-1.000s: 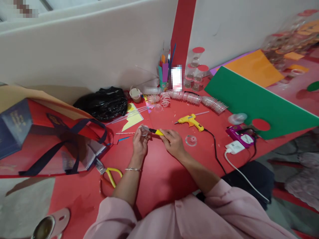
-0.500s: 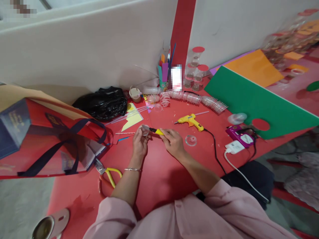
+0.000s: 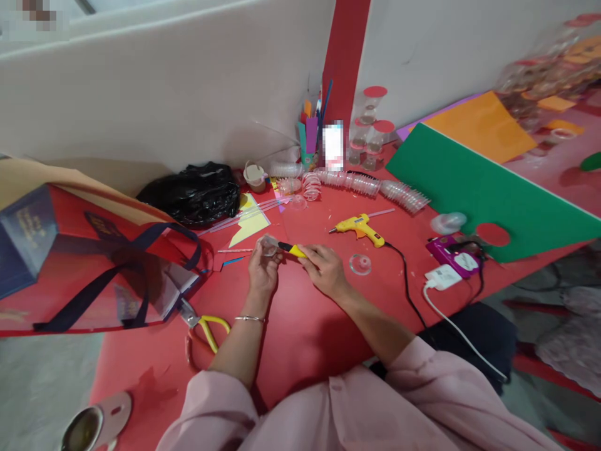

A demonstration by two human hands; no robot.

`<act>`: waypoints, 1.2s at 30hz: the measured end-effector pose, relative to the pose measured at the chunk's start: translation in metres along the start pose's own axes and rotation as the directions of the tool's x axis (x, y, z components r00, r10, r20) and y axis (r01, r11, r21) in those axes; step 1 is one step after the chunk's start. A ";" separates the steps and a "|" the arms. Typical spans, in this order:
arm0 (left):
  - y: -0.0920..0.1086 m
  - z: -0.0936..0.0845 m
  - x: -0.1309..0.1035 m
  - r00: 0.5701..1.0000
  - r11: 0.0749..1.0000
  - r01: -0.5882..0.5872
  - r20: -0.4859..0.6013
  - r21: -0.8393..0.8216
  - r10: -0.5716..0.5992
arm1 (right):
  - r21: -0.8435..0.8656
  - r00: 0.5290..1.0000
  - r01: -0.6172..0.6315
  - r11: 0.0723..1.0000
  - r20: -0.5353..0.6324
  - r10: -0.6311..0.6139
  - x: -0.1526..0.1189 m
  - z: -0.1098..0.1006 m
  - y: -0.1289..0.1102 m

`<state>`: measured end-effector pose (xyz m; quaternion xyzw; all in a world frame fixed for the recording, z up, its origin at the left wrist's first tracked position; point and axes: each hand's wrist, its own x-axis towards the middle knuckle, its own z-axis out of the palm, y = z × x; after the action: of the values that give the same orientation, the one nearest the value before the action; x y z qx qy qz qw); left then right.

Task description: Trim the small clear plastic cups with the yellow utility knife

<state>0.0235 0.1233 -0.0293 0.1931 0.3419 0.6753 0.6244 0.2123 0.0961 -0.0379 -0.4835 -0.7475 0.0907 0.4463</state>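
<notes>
My left hand [image 3: 263, 270] is closed around a small clear plastic cup [image 3: 269, 245], held a little above the red table. In my right hand [image 3: 325, 269] is a yellow-and-black utility knife [image 3: 295, 251], its front end pointing left at the cup's rim. The cup and fingers hide the knife's tip, so I cannot tell whether it touches the plastic. Right of my right hand lies a clear round plastic piece [image 3: 360, 265]. Beyond it rests a yellow glue gun [image 3: 359, 229], with its nozzle to the left and a clear stick in its back.
Stacked clear cups [image 3: 364, 185] line the back, near a pen holder [image 3: 308, 147]. To the left are a large bag [image 3: 94, 263], a black plastic bag [image 3: 192, 194] and scissors [image 3: 206, 326]. A green board [image 3: 488, 194] and purple power strip [image 3: 455, 255] lie right.
The knife has drawn back slightly to the right from the cup. The cup is tilted a little differently in my left hand. Everything else on the table stays put.
</notes>
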 end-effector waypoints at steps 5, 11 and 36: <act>0.002 0.000 -0.001 0.999 1.000 0.025 0.022 0.003 -0.025 | -0.037 0.999 -0.043 0.998 -0.029 0.042 0.002 0.000 0.005; 0.003 0.000 0.000 1.000 1.000 0.021 -0.011 -0.014 -0.021 | 0.004 0.998 -0.032 0.999 -0.055 0.032 0.003 -0.005 0.006; 0.002 0.000 -0.001 1.000 1.000 0.028 0.008 -0.007 -0.028 | -0.048 0.995 0.041 0.998 -0.089 -0.046 0.004 -0.006 0.006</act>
<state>0.0223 0.1228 -0.0272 0.1886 0.3397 0.6669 0.6358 0.2202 0.1007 -0.0352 -0.4808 -0.7388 0.0417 0.4703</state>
